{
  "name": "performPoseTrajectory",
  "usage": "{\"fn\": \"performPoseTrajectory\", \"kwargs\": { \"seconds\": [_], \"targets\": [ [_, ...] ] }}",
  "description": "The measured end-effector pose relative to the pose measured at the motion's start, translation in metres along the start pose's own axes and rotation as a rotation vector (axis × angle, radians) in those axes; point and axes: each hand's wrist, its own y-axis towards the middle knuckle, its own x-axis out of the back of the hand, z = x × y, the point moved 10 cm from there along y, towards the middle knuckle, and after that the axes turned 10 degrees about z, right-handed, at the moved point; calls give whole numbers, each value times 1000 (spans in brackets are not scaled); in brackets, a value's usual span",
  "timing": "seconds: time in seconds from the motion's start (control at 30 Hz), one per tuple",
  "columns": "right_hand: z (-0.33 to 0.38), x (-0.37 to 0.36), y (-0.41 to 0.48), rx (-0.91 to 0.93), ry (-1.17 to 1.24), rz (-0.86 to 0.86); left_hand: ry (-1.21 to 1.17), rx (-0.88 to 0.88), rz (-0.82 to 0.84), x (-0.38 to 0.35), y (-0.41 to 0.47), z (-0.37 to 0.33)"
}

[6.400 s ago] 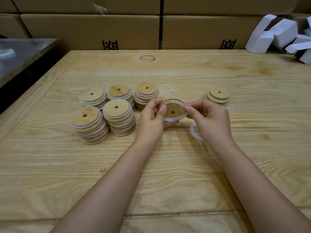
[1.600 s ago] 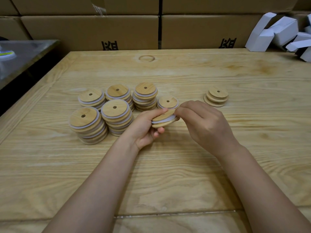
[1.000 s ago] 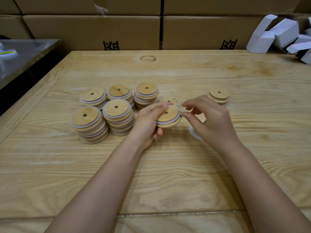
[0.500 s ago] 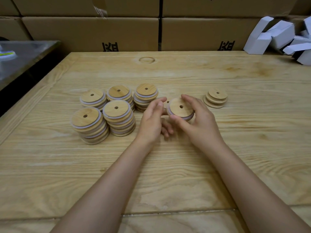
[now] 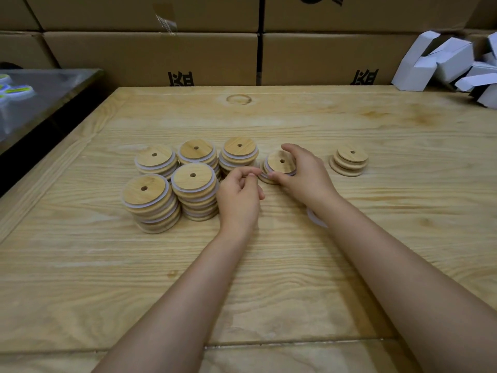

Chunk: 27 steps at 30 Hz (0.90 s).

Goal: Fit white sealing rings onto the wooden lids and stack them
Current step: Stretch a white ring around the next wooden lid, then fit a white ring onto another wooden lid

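Note:
My right hand (image 5: pixel 304 173) grips a ringed wooden lid (image 5: pixel 279 162) by its edge, fingers curled round it, on top of a short stack just right of the finished stacks. My left hand (image 5: pixel 239 193) hovers beside it with fingers loosely curled, holding nothing. Several stacks of ringed lids (image 5: pixel 193 181) stand to the left in two rows. A small stack of bare wooden lids (image 5: pixel 349 161) sits to the right. A loose white sealing ring (image 5: pixel 314 219) lies on the table, partly hidden under my right forearm.
The wooden table (image 5: pixel 269 265) runs to cardboard boxes (image 5: pixel 188 55) along the back. White folded cartons (image 5: pixel 443 63) pile at the back right. A dark metal surface (image 5: pixel 40 103) with small round things stands to the left.
The ringed lid passed from my left hand to my right, which has carried it back and down onto the short stack. My left hand has let go and drawn back.

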Motion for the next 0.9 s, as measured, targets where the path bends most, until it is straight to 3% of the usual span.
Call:
{"fn": "performPoseTrajectory", "kwargs": {
  "seconds": [0.43,0.7,0.9],
  "targets": [
    [7,-20,2,79,-118,91,74,24,59,-8,-1,1],
    [-30,48,-12,-109,-403,-284,97,35,55,-7,-1,2],
    [-88,67,-21,-387,-404,-222,108,37,53,-7,-2,1]
  ]
}}
